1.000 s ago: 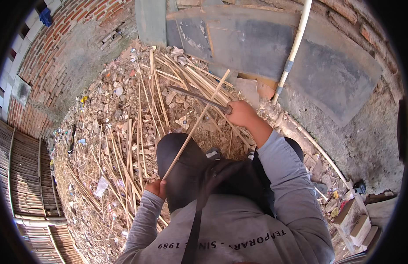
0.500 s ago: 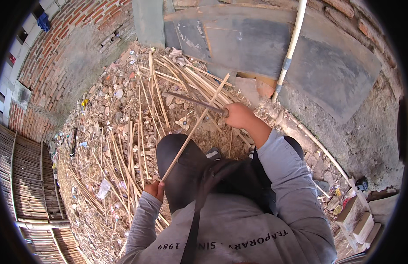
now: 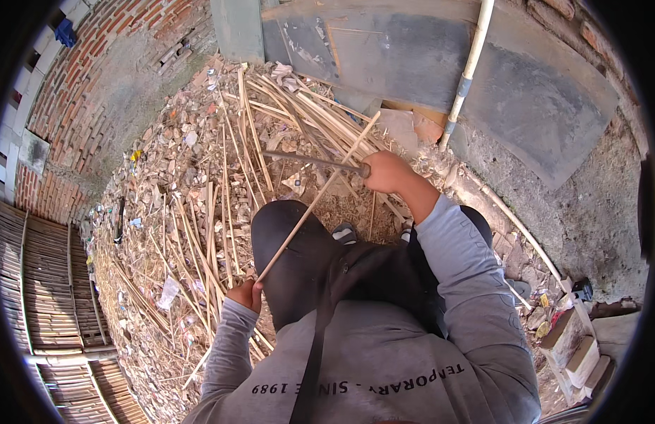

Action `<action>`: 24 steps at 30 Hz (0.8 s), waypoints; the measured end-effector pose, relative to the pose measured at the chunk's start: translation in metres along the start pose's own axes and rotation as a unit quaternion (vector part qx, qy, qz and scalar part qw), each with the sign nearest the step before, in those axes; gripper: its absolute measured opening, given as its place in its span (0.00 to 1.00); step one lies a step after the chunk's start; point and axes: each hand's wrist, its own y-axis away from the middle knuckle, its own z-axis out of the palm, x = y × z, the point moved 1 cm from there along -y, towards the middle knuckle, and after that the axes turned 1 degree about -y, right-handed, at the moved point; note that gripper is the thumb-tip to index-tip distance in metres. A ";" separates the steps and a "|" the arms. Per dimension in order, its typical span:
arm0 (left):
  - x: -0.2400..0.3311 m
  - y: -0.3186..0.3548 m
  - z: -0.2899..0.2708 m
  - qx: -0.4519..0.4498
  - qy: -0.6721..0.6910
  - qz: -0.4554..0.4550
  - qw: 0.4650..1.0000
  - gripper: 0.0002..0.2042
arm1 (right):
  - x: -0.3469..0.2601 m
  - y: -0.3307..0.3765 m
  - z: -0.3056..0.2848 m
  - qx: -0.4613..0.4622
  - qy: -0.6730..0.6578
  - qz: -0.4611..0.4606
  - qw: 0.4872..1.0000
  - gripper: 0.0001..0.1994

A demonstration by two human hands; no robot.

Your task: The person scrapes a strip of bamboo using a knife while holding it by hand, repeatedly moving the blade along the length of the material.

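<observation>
We look down at our lap, where our left hand is closed around the near end of a long, thin, pale tan strip of wood or bamboo. The strip slants up and right above our black-trousered left knee. Our right hand grips the handle of a narrow, dark metal blade, which points left and crosses the strip near its far end. More loose, pale strips lie beyond on rubble-strewn brown ground.
</observation>
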 end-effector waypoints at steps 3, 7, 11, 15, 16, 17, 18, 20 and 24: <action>-0.003 -0.008 -0.002 -0.029 0.007 -0.006 1.000 0.20 | 0.044 -0.008 -0.005 0.076 -0.056 0.040 0.995 0.14; -0.006 -0.003 -0.004 -0.032 0.015 -0.018 0.999 0.19 | 0.017 -0.010 0.003 0.061 -0.021 0.004 0.998 0.15; -0.003 0.000 -0.001 -0.024 -0.006 -0.015 1.000 0.19 | 0.014 -0.002 -0.002 0.035 -0.018 0.004 0.999 0.15; -0.001 -0.004 -0.004 -0.026 0.016 -0.010 1.000 0.19 | 0.056 -0.011 -0.017 0.108 -0.064 0.055 0.991 0.18; -0.001 -0.004 -0.006 -0.032 0.021 -0.013 0.999 0.19 | 0.057 -0.010 -0.017 0.117 -0.070 0.062 0.989 0.20; -0.009 -0.005 0.000 -0.030 0.017 -0.019 0.999 0.19 | 0.054 -0.011 -0.013 0.135 -0.068 0.020 0.988 0.19; -0.011 -0.001 0.002 -0.023 0.017 -0.017 0.999 0.19 | 0.037 -0.010 -0.006 0.098 -0.047 0.005 0.994 0.19; -0.014 0.006 0.004 -0.013 0.019 -0.012 1.000 0.20 | -0.002 0.003 -0.005 0.023 -0.004 -0.024 0.999 0.18; -0.004 0.001 0.002 -0.016 0.015 -0.006 1.000 0.21 | 0.037 -0.006 -0.014 0.019 -0.065 0.036 0.997 0.17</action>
